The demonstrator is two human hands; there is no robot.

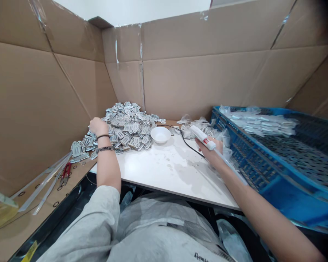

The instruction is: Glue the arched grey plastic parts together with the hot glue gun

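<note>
My left hand [98,126] is at the left edge of a large pile of grey metal pieces [129,125], its fingers curled; what they hold, if anything, is hidden. In my right hand [214,151] is a white glue gun [199,134] with red markings, its tip pointing up and left and a clear glue stick [229,163] sticking out of its back. The gun is above the right part of the white table [153,163]. A white bowl [160,134] stands between the pile and the gun.
A blue crate [284,182] at the right holds wrapped pieces [262,122]. Plastic bags [224,140] lie beside it. A black cable [187,142] crosses the table. Red-handled cutters [66,171] and clear sticks [45,182] lie at the left. Cardboard walls [202,80] surround the table.
</note>
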